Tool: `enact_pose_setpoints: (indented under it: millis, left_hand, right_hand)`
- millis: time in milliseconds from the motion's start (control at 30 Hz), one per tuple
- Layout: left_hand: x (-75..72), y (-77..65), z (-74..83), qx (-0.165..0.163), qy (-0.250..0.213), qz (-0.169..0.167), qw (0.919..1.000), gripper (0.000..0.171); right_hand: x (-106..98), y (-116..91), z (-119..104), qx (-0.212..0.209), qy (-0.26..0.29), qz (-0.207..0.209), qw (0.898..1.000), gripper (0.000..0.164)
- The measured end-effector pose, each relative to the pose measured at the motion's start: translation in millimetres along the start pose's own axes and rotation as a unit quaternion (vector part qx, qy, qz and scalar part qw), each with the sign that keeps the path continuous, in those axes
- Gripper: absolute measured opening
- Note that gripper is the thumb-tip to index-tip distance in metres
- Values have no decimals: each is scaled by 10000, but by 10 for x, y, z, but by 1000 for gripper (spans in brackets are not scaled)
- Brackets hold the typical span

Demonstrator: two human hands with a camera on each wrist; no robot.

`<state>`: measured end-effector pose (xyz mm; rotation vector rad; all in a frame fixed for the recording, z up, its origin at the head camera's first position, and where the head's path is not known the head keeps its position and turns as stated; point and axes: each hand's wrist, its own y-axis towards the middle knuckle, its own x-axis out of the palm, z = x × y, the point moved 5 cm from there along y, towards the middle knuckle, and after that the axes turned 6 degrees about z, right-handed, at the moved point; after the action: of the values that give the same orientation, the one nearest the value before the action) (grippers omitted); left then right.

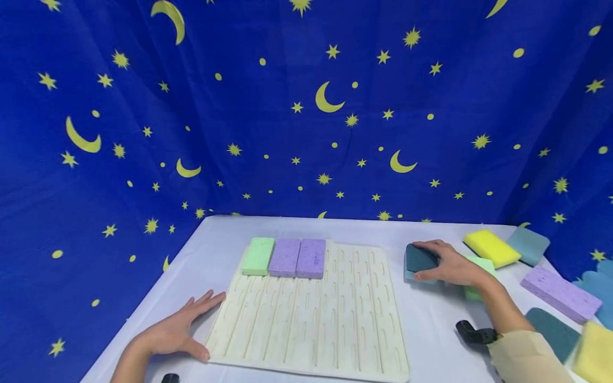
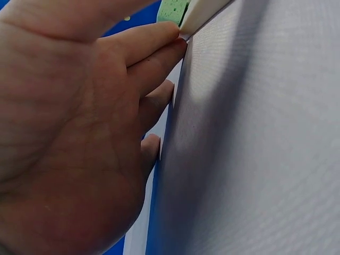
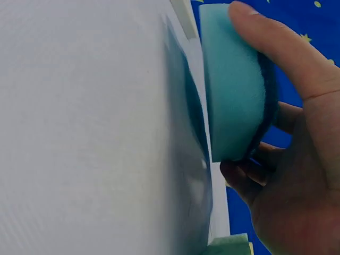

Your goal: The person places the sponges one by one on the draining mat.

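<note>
Resting splayed and gripping nothing, the left hand touches the left edge of the ribbed mat. The right hand, partly closed, pinches the blue sponge by opposite sides, between the right edges of the mat and the bench. The sponge is probably light, soft and not fragile, its dark face stiffer; hold it by the sides. No brand, label or writing is legible.

The left hand is spread wide; the right hand grips, though how tightly is hard to tell.
</note>
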<state>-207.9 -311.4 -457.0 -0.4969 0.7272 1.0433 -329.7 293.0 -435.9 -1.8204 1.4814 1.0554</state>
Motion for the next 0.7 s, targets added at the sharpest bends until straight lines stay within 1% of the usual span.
enact_pose_setpoints:
  millis: [167, 367, 533, 700]
  left_hand:
    - [-5, 7, -2, 40, -32, 16, 10000, 110]
    - [28, 12, -30, 60, -1, -2, 10000, 111]
    - [25, 9, -29, -44, 21, 33, 10000, 112]
    - [7, 4, -30, -75, 42, 11, 10000, 111]
  right_hand:
    - [58, 44, -58, -60, 79, 84, 9999, 93]
    - [136, 109, -187, -294, 212, 124, 9993, 90]
    - [184, 137, -316, -495, 243, 78, 9985, 91]
    - [212, 189, -408, -575, 177, 110, 9981, 91]
